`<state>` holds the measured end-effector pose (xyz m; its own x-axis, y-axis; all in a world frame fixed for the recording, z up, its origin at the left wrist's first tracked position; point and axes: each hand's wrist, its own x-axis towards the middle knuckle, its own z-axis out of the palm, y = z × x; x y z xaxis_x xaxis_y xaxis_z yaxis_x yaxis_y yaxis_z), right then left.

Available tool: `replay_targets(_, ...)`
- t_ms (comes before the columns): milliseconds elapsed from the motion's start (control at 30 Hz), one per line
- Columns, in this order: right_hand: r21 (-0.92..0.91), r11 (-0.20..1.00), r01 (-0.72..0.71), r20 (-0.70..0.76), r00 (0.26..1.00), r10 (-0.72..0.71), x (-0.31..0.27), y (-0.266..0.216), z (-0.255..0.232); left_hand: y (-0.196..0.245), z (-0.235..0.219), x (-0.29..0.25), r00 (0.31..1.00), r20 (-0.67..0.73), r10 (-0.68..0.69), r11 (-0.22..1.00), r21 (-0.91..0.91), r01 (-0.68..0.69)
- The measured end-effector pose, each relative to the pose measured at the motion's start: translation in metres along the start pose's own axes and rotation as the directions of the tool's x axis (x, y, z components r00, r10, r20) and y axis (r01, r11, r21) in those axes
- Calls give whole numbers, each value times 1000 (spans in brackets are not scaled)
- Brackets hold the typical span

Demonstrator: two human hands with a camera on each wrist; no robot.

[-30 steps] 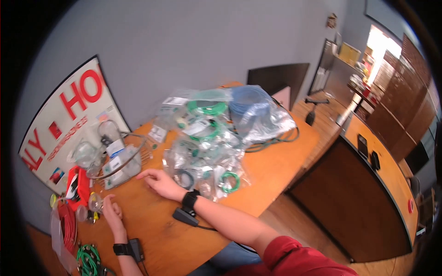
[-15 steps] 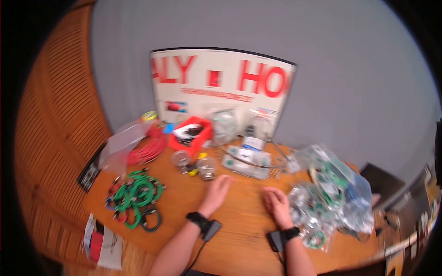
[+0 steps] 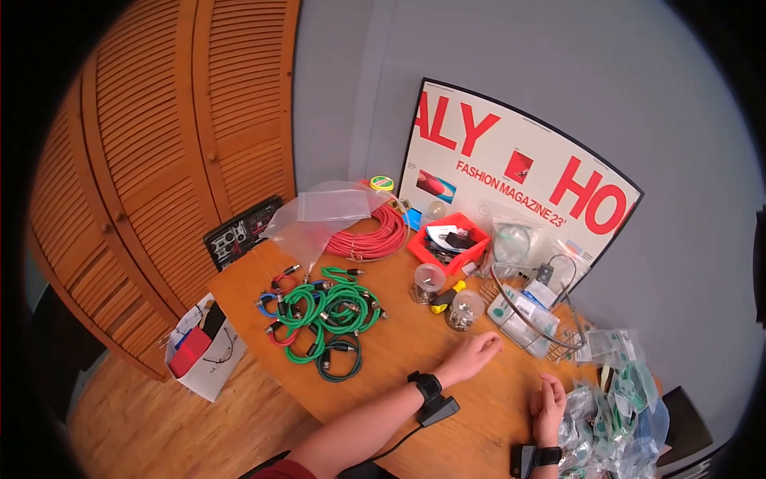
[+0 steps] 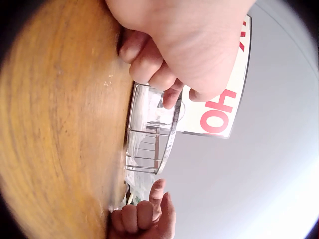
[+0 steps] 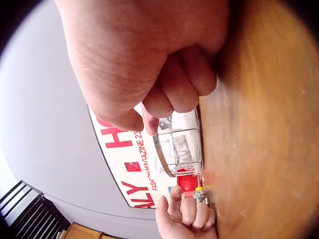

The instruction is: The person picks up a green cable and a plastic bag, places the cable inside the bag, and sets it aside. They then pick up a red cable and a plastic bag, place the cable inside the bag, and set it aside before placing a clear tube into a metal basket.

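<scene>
My left hand rests on the wooden table with its fingers loosely curled and nothing in them. Just beyond its fingertips stands a wire basket holding bagged parts. To the right, my right hand lies on the tabletop, also loosely curled and holding nothing. It is nearest a pile of clear plastic bags with green cables inside. In the left wrist view, the left fingers bend in front of the basket. The right wrist view shows the right fingers folded under the palm.
Green coiled cables lie on the left of the table. Behind them are a red cable coil and a plastic bag. A red bin, a clear jar and a yellow-handled tool stand mid-table, before a poster board.
The head view has swung left, from the bag pile and room at right toward the louvred doors and cable coils. Both hands stay over the table, empty.
</scene>
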<state>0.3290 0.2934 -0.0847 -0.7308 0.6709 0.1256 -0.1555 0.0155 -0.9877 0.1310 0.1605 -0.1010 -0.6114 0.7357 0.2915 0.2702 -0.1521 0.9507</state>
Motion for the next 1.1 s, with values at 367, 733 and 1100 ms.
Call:
replay_targets(367,71,997,12,-48,999,-9,-4,2,0,15,-5,-6,998,-45,37,999,14,-37)
replay_targets(733,71,997,28,-48,999,-25,-4,1,1,6,0,-2,997,-52,64,998,-8,-64)
replay_targets(1100,65,997,35,-56,998,-31,-4,3,-1,17,-4,-5,1000,-21,18,1000,-1,-18)
